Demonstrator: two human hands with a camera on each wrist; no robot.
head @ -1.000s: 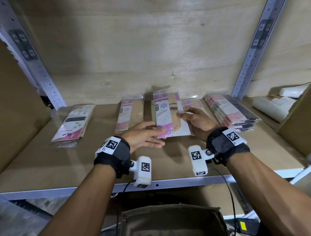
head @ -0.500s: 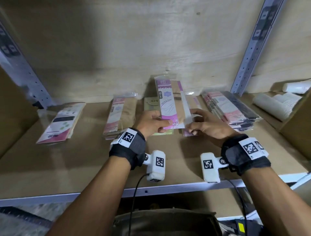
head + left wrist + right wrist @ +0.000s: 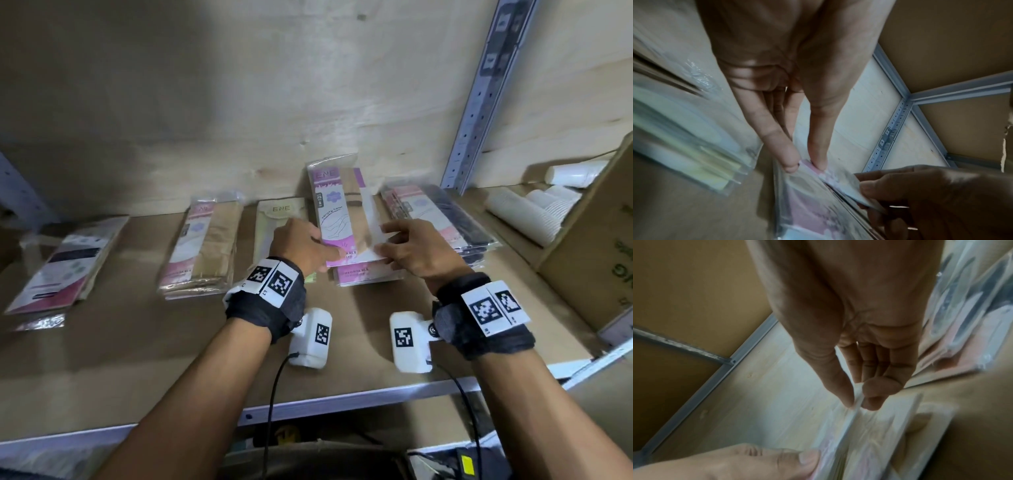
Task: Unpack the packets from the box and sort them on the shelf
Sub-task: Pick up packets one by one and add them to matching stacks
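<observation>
A pink and white packet (image 3: 337,212) stands tilted up off the shelf (image 3: 137,342), held by both hands. My left hand (image 3: 308,245) pinches its lower left corner between thumb and fingers (image 3: 792,160). My right hand (image 3: 407,246) pinches its lower right edge, thumb against fingertips (image 3: 871,395). Under the raised packet lies a pink packet stack (image 3: 363,275). A pale green packet (image 3: 274,219) lies just left of my left hand. The box (image 3: 308,462) shows as a dark edge below the shelf.
More packet stacks lie along the shelf: a beige-pink stack (image 3: 202,250), a far-left stack (image 3: 68,260), and a dark stack (image 3: 442,219) on the right. White cups (image 3: 527,212) and a cardboard carton (image 3: 599,246) stand at far right, past a metal upright (image 3: 479,102).
Both hands have lifted the packet from lying flat to standing tilted, and shifted it right over the pink stack. The view has moved closer to the shelf.
</observation>
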